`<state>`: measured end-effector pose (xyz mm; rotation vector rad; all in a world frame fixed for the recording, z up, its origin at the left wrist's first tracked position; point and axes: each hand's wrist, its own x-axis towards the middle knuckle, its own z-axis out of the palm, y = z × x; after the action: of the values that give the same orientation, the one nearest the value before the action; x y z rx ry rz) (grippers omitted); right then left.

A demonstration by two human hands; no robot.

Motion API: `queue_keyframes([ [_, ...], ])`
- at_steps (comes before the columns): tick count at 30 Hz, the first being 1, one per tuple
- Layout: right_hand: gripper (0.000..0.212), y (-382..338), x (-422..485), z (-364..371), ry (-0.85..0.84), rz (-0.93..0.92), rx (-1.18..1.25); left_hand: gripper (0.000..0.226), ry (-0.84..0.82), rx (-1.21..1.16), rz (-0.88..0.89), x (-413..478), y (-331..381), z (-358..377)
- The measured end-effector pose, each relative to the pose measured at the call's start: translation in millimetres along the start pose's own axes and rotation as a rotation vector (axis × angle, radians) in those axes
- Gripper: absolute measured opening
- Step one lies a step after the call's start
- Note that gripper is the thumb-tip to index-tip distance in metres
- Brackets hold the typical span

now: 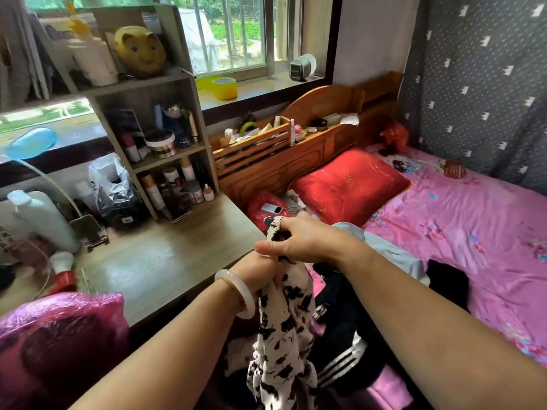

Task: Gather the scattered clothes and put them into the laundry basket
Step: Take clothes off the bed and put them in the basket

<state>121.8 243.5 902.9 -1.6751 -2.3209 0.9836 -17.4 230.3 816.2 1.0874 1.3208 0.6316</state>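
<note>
A white garment with black blotches (pixel 284 327) hangs down in the middle of the view. My right hand (pixel 305 241) grips its top end with curled fingers. Just below, my left hand (pixel 260 272), with a pale bangle on the wrist, grips the same cloth, partly hidden under the right hand. On the pink bed sheet (pixel 473 232) lie a dark garment with white stripes (pixel 340 350), a light blue garment (pixel 390 250) and a black garment (pixel 447 282). No laundry basket is in view.
A wooden desk (pixel 165 270) stands at the left with a shelf of cosmetics (pixel 168 161) and a shiny pink bag (pixel 59 335) at its near corner. A red pillow (pixel 349 184) lies against the wooden headboard (pixel 310 137). A patterned curtain (pixel 479 78) hangs at the right.
</note>
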Motion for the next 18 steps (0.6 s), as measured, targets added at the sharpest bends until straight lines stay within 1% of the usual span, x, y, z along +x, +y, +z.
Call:
queue_keyframes([
  [1, 0.072, 2.3, 4.5, 3.5, -0.008, -0.014, 0.009, 0.055, -0.045, -0.051, -0.059, -10.7, 6.6, 3.1],
  [4, 0.054, 10.1, 12.1, 14.8, -0.164, -0.161, 0.229, 0.04, -0.077, -0.204, -0.061, -26.8, 19.6, 14.1],
  [5, 0.052, 13.4, 14.9, 17.6, -0.186, -0.182, 0.306, 0.041, -0.088, -0.252, -0.073, -29.3, 20.4, 15.9],
  [6, 0.052, 16.7, 17.2, 18.4, -0.145, -0.173, 0.378, 0.045, -0.09, -0.299, -0.062, -31.7, 22.2, 16.3],
  [7, 0.051, 23.3, 22.4, 18.7, -0.034, -0.134, 0.448, 0.049, -0.095, -0.366, -0.065, -35.1, 24.7, 14.7],
  [9, 0.05, 39.0, 29.8, 15.0, 0.26, 0.011, 0.483, 0.045, -0.105, -0.483, -0.069, -35.9, 27.4, 5.9],
  [10, 0.054, 50.1, 32.6, 13.6, 0.325, 0.103, 0.464, 0.043, -0.086, -0.528, -0.069, -33.2, 26.3, 0.1],
  [11, 0.059, 57.7, 31.4, 11.4, 0.314, 0.204, 0.452, 0.046, -0.062, -0.569, -0.073, -31.7, 24.9, -5.6],
  [13, 0.072, 69.8, 25.5, 13.9, 0.144, 0.411, 0.429, 0.051, -0.032, -0.637, -0.089, -28.7, 23.1, -12.2],
  [14, 0.083, 74.7, 21.8, 17.9, 0.033, 0.481, 0.434, 0.051, -0.019, -0.648, -0.078, -26.6, 22.2, -13.4],
  [15, 0.093, 79.0, 18.7, 22.1, -0.075, 0.52, 0.502, 0.047, -0.022, -0.658, -0.063, -26.6, 23.6, -12.8],
  [16, 0.098, 81.3, 15.1, 25.2, -0.183, 0.509, 0.649, 0.043, -0.026, -0.658, -0.052, -27.3, 25.3, -10.2],
  [17, 0.095, 81.3, 13.5, 28.2, -0.279, 0.446, 0.881, 0.039, -0.027, -0.644, -0.063, -28.3, 27.0, -7.0],
  [18, 0.085, 78.1, 10.9, 29.0, -0.322, 0.352, 1.131, 0.037, -0.021, -0.619, -0.076, -28.0, 27.9, -4.7],
])
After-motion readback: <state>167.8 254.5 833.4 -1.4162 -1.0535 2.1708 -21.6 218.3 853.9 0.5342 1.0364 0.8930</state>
